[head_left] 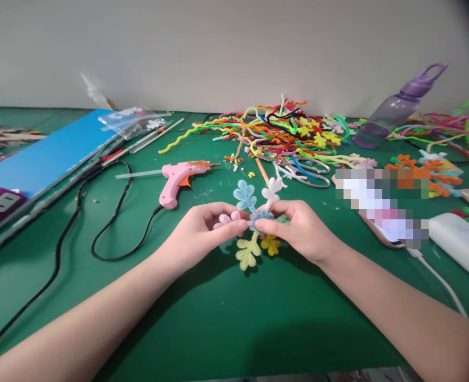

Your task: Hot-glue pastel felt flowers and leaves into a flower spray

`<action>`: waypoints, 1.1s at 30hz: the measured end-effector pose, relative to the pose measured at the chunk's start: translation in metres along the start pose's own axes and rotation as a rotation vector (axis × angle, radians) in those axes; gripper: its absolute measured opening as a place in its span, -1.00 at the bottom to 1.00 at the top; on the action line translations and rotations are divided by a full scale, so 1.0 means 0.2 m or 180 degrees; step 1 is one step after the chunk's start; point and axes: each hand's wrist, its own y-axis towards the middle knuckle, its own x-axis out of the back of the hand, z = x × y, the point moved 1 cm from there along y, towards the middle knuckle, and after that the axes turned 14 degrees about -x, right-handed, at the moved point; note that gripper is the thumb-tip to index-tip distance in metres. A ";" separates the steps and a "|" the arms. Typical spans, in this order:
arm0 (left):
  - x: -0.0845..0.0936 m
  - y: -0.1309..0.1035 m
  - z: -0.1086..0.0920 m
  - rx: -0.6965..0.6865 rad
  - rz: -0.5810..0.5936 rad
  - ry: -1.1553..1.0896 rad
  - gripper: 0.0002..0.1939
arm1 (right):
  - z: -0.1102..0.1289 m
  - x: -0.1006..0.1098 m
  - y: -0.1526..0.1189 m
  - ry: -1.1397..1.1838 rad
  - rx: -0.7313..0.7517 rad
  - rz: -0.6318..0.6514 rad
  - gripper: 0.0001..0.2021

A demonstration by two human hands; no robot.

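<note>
A fuzzy pipe-cleaner snowflake shape with light blue, white, pink, pale green and yellow lobed arms is held up above the green table. My left hand pinches it from the left, beside the pink arm, thumb near the centre. From the right my right hand grips it, with the thumb on the blue middle and the fingers partly hidden behind. A pink glue gun lies to the left, just beyond my left hand.
Behind are piled pipe cleaners and scissors. A purple bottle, a phone and a white power bank stand or lie right. Left are a blue board and a black cable.
</note>
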 end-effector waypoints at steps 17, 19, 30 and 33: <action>-0.02 0.01 -0.01 0.0032 -0.0351 0.0154 -0.70 | -0.01 -0.01 0.00 -0.0063 -0.0239 0.0137 -0.78; -0.01 0.01 -0.01 0.0018 -0.0472 -0.0115 -0.64 | -0.02 -0.01 0.00 0.0168 -0.0228 0.0070 -0.78; -0.01 0.01 0.00 0.0075 -0.0387 -0.0081 -0.71 | -0.02 -0.02 0.01 0.0886 -0.0343 0.0069 -0.70; -0.01 0.00 0.00 0.0116 -0.0537 -0.0451 -0.71 | -0.02 -0.02 0.01 0.1281 -0.0358 0.0010 -0.74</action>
